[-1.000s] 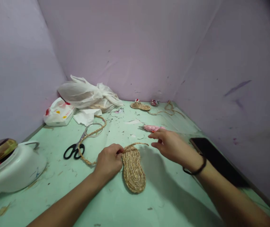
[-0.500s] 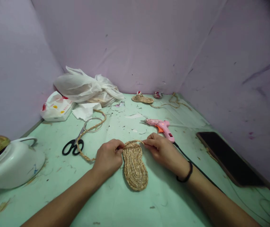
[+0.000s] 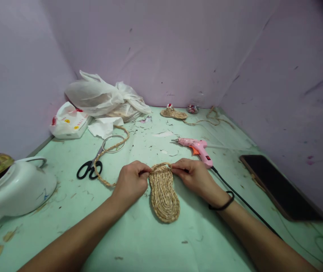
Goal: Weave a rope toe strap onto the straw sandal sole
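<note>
A coiled straw-rope shoe sole [image 3: 164, 196] lies on the green tabletop between my hands, its narrower end pointing away from me. My left hand [image 3: 131, 177] pinches the braided straw rope [image 3: 104, 181] at the sole's far left corner; the rest of that rope loops away toward the scissors. With thumb and finger, my right hand [image 3: 193, 175] pinches the rope's end at the far right corner. Between the two pinches a short strand arches across the sole's far edge. A pink glue gun [image 3: 193, 147] lies just beyond my right hand.
Black-handled scissors [image 3: 90, 170] and a clear ring [image 3: 113, 144] lie left. Farther back are a tissue pack [image 3: 70, 126], a tied white bag [image 3: 99, 94], a finished-looking straw slipper [image 3: 173, 113] and a small clear container [image 3: 193, 108]. A white pot [image 3: 19, 189] stands left, a phone [image 3: 277, 187] right.
My right hand has come inward and brought the rope end down against the sole's far right corner, so the arched strand sits closer. The whole view has shifted slightly.
</note>
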`<state>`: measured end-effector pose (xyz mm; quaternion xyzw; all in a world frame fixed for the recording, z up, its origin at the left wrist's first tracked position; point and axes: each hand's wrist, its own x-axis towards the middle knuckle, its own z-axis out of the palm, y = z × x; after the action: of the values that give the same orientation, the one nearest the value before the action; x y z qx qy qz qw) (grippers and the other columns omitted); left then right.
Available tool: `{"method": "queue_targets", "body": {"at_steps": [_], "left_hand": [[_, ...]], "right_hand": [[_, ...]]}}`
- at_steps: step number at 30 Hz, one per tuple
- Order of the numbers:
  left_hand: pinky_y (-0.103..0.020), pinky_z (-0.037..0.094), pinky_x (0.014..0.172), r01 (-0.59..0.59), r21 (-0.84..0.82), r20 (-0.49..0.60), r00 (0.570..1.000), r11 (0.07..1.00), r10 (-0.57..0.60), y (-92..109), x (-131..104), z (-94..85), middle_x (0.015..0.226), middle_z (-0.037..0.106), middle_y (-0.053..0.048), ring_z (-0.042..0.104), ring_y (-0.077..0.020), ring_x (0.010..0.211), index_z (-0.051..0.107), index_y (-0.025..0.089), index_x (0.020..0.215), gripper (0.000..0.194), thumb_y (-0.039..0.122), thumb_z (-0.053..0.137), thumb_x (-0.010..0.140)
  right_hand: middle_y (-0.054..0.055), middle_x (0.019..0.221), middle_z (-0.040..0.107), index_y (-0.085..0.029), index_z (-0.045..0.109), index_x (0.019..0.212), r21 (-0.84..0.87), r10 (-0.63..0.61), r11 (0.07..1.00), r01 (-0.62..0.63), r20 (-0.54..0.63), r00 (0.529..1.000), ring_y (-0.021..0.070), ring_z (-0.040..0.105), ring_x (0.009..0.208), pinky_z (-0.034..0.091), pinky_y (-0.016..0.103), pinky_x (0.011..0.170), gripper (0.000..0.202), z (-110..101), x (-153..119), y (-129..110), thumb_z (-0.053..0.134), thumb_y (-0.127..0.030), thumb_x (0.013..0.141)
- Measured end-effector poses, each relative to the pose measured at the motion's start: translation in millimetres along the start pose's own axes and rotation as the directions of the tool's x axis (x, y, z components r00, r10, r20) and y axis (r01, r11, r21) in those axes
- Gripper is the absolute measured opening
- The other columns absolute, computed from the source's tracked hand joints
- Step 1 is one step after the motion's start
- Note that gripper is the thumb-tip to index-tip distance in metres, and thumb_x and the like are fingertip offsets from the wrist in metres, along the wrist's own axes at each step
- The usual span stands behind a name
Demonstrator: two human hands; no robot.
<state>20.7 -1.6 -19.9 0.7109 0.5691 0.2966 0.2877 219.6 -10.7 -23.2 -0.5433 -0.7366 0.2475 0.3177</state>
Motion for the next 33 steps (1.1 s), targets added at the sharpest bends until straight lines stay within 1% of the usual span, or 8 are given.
{"method": "queue_targets", "body": {"at_steps": [5,7,10,13,17,21,27,33], "left_hand": [[-0.025,0.042,0.054,0.108,-0.037,0.021,0.994,0.993,-0.107,0.3,2.4,0.7,0.058,0.063,0.001,0.055,-0.0136,0.055,0.067,0.018,0.069,0.013,0.017,0.054,0.068],[-0.024,0.040,0.051,0.138,-0.070,0.020,0.990,0.988,-0.137,-0.2,3.3,0.1,0.054,0.060,0.002,0.052,-0.0125,0.051,0.066,0.017,0.067,0.011,0.018,0.055,0.067],[-0.022,0.037,0.047,0.176,-0.151,0.045,0.984,0.973,-0.171,-1.2,4.6,-1.5,0.052,0.057,0.002,0.048,-0.0109,0.048,0.064,0.016,0.066,0.010,0.018,0.055,0.066],[-0.021,0.035,0.044,0.207,-0.194,0.063,0.978,0.959,-0.198,-2.2,5.2,-2.6,0.050,0.055,0.002,0.046,-0.0102,0.046,0.064,0.016,0.066,0.009,0.020,0.056,0.065],[-0.022,0.034,0.044,0.195,-0.165,0.058,0.981,0.967,-0.187,-3.9,3.4,-2.6,0.050,0.055,0.002,0.046,-0.0105,0.045,0.065,0.016,0.067,0.011,0.022,0.056,0.065],[-0.023,0.037,0.049,0.140,-0.091,0.051,0.989,0.986,-0.136,-2.0,-1.6,-2.9,0.053,0.057,0.002,0.047,-0.0114,0.048,0.066,0.017,0.068,0.013,0.021,0.053,0.067],[-0.023,0.035,0.047,0.101,-0.015,0.015,0.995,0.995,-0.101,5.9,-6.2,-3.4,0.054,0.059,0.002,0.045,-0.0110,0.047,0.067,0.018,0.069,0.016,0.020,0.051,0.069],[-0.024,0.038,0.049,0.120,-0.019,-0.001,0.993,0.993,-0.120,7.7,-6.5,-3.6,0.055,0.061,0.001,0.049,-0.0123,0.047,0.067,0.017,0.070,0.017,0.020,0.051,0.068]], "right_hand": [[0.004,0.087,0.073,-0.021,0.070,0.089,0.005,0.084,0.996,-0.084,-0.032,0.996,0.0192,0.065,0.078,0.050,0.032,0.071,0.017,2.9,-1.6,-1.8,0.058,-0.018,0.078],[0.004,0.087,0.073,-0.021,0.070,0.089,-0.017,0.073,0.997,-0.073,-0.050,0.996,0.0192,0.065,0.078,0.051,0.032,0.072,0.018,3.1,-3.0,-3.3,0.057,-0.017,0.078],[0.004,0.087,0.072,-0.021,0.070,0.089,-0.076,0.015,0.997,-0.019,-0.060,0.998,0.0195,0.065,0.078,0.050,0.032,0.071,0.019,3.4,-4.6,-5.4,0.055,-0.016,0.079],[0.004,0.086,0.073,-0.021,0.071,0.088,-0.104,0.031,0.994,-0.040,-0.087,0.996,0.0198,0.066,0.079,0.050,0.032,0.071,0.019,4.6,-4.6,-5.9,0.056,-0.016,0.078],[0.004,0.084,0.073,-0.021,0.072,0.087,-0.118,0.037,0.992,-0.050,-0.112,0.993,0.0195,0.066,0.076,0.050,0.031,0.070,0.019,6.6,-4.7,-5.0,0.056,-0.015,0.077],[0.003,0.084,0.073,-0.023,0.071,0.089,-0.149,0.011,0.988,-0.027,-0.104,0.995,0.0190,0.066,0.075,0.050,0.030,0.068,0.023,7.4,-7.2,-6.5,0.053,-0.013,0.077],[0.002,0.087,0.073,-0.025,0.072,0.089,-0.119,0.118,0.984,-0.133,-0.128,0.985,0.0194,0.066,0.077,0.050,0.030,0.068,0.026,7.8,-10.7,-12.5,0.053,-0.014,0.077],[0.002,0.084,0.073,-0.025,0.072,0.086,-0.179,0.075,0.979,-0.095,-0.118,0.990,0.0180,0.066,0.076,0.048,0.027,0.069,0.026,5.2,-13.2,-19.5,0.052,-0.012,0.076]]}}
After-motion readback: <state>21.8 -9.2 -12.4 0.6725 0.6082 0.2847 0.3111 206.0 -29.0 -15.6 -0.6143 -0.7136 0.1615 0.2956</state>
